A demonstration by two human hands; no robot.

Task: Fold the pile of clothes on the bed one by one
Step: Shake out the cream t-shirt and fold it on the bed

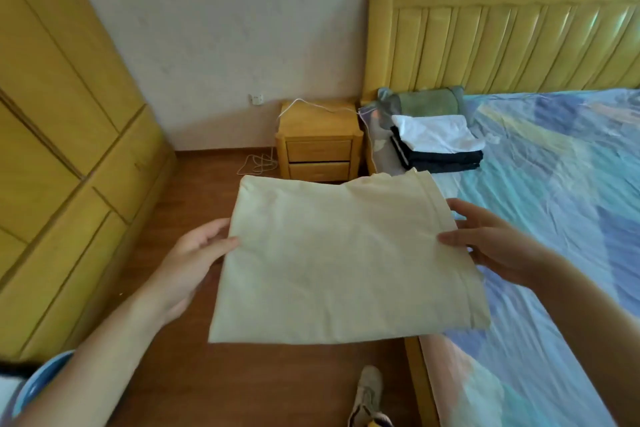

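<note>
Both hands are raised forward, left hand (194,253) and right hand (491,239), thumbs on top, fingers beneath

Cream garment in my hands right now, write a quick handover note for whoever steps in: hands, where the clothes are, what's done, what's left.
Left hand: holds the left edge of the folded cream garment, thumb on top.
Right hand: holds the right edge, thumb on top.
The garment is held flat in the air, mostly over the floor beside the bed.
Done: a stack of folded clothes, white on top of dark ones, sits on the bed near the headboard. The cream garment looks folded too.
Left: probably set it on the stack. No unfolded pile shows in this view, so check the rest of the bed.
</note>
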